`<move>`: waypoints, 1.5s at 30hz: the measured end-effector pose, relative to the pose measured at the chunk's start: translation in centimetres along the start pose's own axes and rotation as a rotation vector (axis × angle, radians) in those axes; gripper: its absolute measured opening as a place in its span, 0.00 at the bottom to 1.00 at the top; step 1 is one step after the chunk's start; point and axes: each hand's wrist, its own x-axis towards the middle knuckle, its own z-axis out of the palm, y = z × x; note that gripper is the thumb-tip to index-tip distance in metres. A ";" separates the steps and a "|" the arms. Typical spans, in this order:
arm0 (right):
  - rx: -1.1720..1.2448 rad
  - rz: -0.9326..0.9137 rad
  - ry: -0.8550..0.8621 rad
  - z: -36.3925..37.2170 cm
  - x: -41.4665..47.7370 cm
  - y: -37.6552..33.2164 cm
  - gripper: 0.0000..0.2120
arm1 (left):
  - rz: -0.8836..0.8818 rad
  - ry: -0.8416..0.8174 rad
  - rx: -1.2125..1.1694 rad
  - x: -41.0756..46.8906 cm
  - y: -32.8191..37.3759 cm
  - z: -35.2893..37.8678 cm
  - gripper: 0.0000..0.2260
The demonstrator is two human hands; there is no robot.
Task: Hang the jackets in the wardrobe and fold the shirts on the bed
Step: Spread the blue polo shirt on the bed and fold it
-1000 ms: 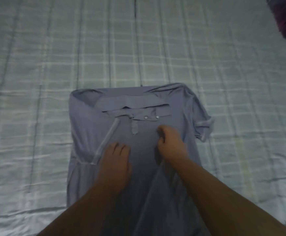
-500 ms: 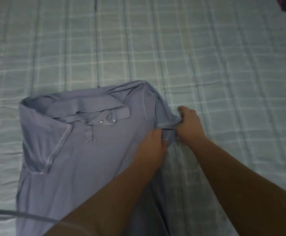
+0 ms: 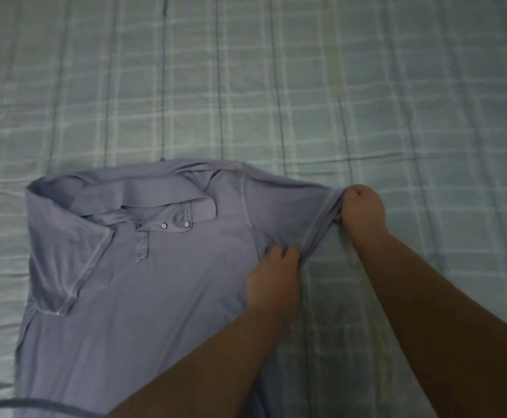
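The bed [image 3: 397, 86], covered in a pale green checked sheet, fills the whole view, and no wardrobe, jacket or other shirt shows on it. One blue-grey polo shirt [image 3: 155, 297] lies on it front side up, collar away from the person and its lower part running out of the bottom of the picture. It is flat but not yet folded into a bundle, so I judge the folding of this shirt to be at an early stage, with the rest of the task not visible at all.

The folded sleeve [image 3: 74, 267] on the person's left side is already turned in over the chest. The spread sleeve [image 3: 300, 212] on the other side is pulled out taut over the sheet and likely has to be turned in next, then the body doubled up.

The two hands are apart, both clamped on that spread sleeve. The right hand [image 3: 362, 209] is closed round its hem end, and the left hand [image 3: 273, 276] pinches the cloth at its underarm.

The collar [image 3: 155, 197] lies flattened and somewhat askew. A dark cord [image 3: 35, 404] crosses the lower left corner. Two small buttons [image 3: 164, 225] sit on the placket.
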 end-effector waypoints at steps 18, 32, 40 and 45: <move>-0.693 -0.914 -0.078 6.4 -1.3 -3.5 0.22 | 0.185 0.119 0.145 0.7 0.6 0.8 0.06; -0.800 -0.831 0.070 11.7 3.6 -7.5 0.14 | 0.237 0.172 0.035 1.5 -1.6 1.1 0.07; -0.757 -0.711 0.052 3.5 1.6 -1.6 0.09 | 0.214 0.198 0.071 1.3 -1.2 0.9 0.06; -0.628 -0.436 -0.099 0.9 2.2 -0.5 0.09 | 0.204 0.193 0.038 0.6 -0.9 0.8 0.04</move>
